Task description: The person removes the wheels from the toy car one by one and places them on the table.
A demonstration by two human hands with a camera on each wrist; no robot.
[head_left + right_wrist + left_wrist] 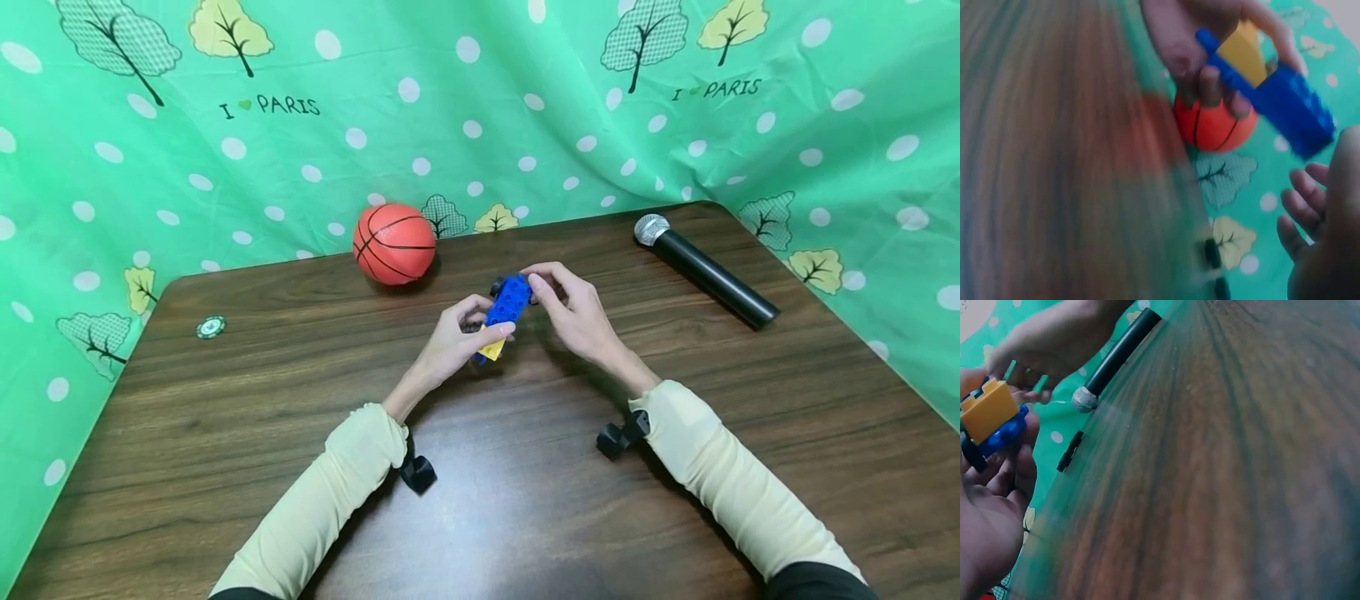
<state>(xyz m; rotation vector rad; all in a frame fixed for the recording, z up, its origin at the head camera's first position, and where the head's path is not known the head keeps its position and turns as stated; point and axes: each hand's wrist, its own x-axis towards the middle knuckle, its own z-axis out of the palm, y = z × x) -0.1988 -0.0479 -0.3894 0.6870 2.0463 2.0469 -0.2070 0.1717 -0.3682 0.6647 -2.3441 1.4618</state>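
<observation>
My left hand [450, 337] grips a toy building-block car [508, 302], its thumb across the yellow brick [991, 411] at the near end. A long blue brick [1294, 109] sits at the far end, tilted away from me. Beneath the yellow brick is a blue base [1005, 432], with a black wheel [972, 453] at its side. My right hand [573, 312] pinches the blue brick's far corner between thumb and index finger; its other fingers hang loosely bent. Close behind the car, partly hidden, lies a pair of black wheels [1070, 452] on the table.
A small red basketball [394, 244] rests at the table's back edge. To the back right lies a black microphone [708, 271]. A green and white poker chip [211, 327] is on the left. A green curtain [480, 108] hangs behind the wooden table [225, 433].
</observation>
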